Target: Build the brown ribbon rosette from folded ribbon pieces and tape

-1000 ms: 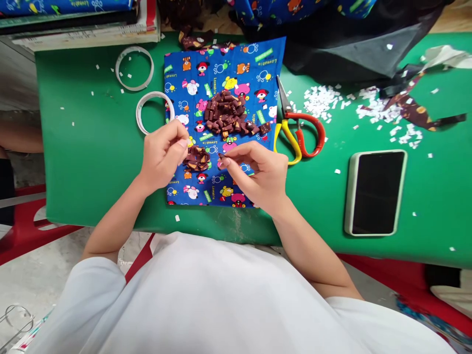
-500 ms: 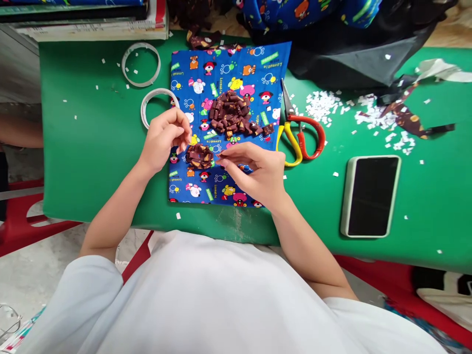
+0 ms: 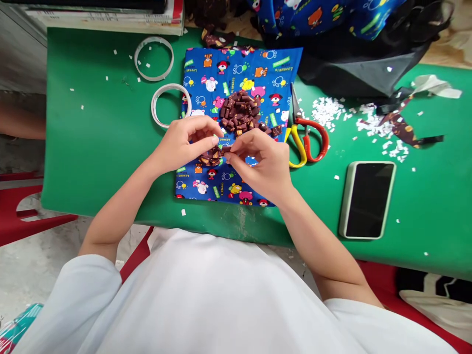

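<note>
Item: brown piece (image 3: 225,149). A small scrap of brown fabric, held just above the blue printed cloth (image 3: 221,73) and beside the small cluster (image 3: 211,158) of like pieces.

Item: your right hand (image 3: 263,160). Wrist low over the near edge of the cloth, palm turned inward, other fingers curled. Thumb and forefinger are closed tight on the brown piece.

Item: your left hand (image 3: 184,142). It comes in from the left, forearm across the green table (image 3: 96,137). Its fingertips meet the right hand's and are nipped on the same piece from the other side. Nothing else is in its grasp.

Item: progress, as a judgement. The small cluster holds only a few pieces. The loose pile (image 3: 241,112), higher on the cloth, is far larger, so most of the handling looks undone.

Item: surroundings.
- Scissors (image 3: 306,140), just right of the cloth.
- Phone (image 3: 367,199), face up, further right.
- Two tape rings (image 3: 154,58), to the left.
- White paper scraps (image 3: 326,108), scattered beyond the scissors.
</note>
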The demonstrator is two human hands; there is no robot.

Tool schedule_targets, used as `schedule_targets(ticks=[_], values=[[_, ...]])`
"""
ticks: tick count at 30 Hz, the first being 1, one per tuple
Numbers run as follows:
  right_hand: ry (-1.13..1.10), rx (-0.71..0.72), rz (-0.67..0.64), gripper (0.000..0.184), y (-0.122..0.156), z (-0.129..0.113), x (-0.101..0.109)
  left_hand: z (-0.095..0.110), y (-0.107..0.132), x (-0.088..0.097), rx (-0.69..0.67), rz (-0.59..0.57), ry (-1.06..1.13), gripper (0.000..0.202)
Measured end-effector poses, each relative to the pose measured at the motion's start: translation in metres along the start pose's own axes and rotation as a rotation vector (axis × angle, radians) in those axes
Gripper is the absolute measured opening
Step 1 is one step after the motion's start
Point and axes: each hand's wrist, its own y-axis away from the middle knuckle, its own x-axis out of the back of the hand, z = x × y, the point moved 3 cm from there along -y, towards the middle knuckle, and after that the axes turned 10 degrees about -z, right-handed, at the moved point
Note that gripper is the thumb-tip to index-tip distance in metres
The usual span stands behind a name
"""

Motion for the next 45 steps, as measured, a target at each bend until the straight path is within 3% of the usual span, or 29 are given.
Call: schedule_targets(ticks=[10, 29, 38, 45], values=[[0.046, 0.011, -0.029, 0.01, -0.003, 0.002, -0.011, 0.007, 0.004, 0.0, 0.027, -0.049, -0.145, 0.014], [-0.391, -0.19, -0.041, 0.017, 0.005, 0.008, -0.018, 0.002, 0.005, 0.007, 0.236, -0.074, -0.149, 0.013], [-0.138, -0.103, 0.012, 0.01, 0.005, 0.005, -0.011, 0.0, 0.004, 0.003, 0.283, 0.019, -0.205, 0.01], [0.26, 0.143, -0.072, 0.01, 0.008, 0.0, -0.016, 0.001, 0.005, 0.0, 0.275, 0.05, -0.224, 0.006]])
